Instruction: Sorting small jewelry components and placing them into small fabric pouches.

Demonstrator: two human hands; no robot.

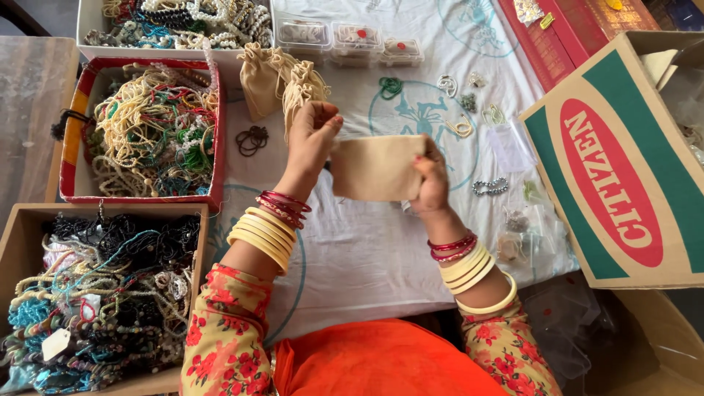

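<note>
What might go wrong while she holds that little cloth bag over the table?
Both hands, left hand and right hand, pinch the small beige cloth pouch only at its edges, so it might slip. A dropped pouch could scatter the loose bead bracelets lying on the white printed tablecloth.

I'm holding a pouch over the middle of the desk, left grip on its left edge, right grip on its right edge. Behind my left grip lies a heap of pouches, with a small ring cluster just left of it on the cloth. Far left, three boxes of beads run back from me: the near box, the middle tray, then the far tray. Behind the pouch sit three small lidded containers in a row. To my right, loose bracelets lie scattered, and beyond them a big carton stands at the desk's right edge.
</note>
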